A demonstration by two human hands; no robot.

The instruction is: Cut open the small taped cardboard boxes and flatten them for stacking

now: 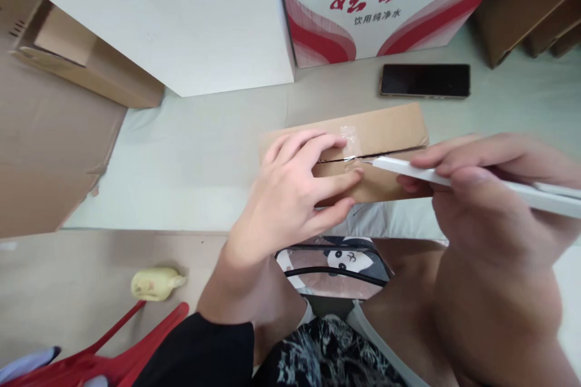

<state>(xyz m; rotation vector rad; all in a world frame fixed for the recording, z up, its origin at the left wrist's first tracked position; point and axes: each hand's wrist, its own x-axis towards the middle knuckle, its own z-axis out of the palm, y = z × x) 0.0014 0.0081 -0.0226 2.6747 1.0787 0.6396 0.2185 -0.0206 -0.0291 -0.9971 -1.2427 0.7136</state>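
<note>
A small brown cardboard box (385,124) lies on the pale surface, with a dark seam along its top and a strip of clear tape (348,140) across that seam. My left hand (302,184) is draped over the box's left part, its curved fingers spaced apart and holding it down on both sides of the seam. A slim white utility knife (399,167) is gripped in my right hand (485,187). Its thin tip reaches the seam at the tape, close to my left fingertips. Part of the box is hidden under both hands.
Behind the box are a black phone (424,80), a white carton with red lettering (372,6) and a white cabinet (195,24). Larger cardboard boxes (49,115) stand at left. A yellow bottle (154,283) lies on the floor beside a red object (113,351).
</note>
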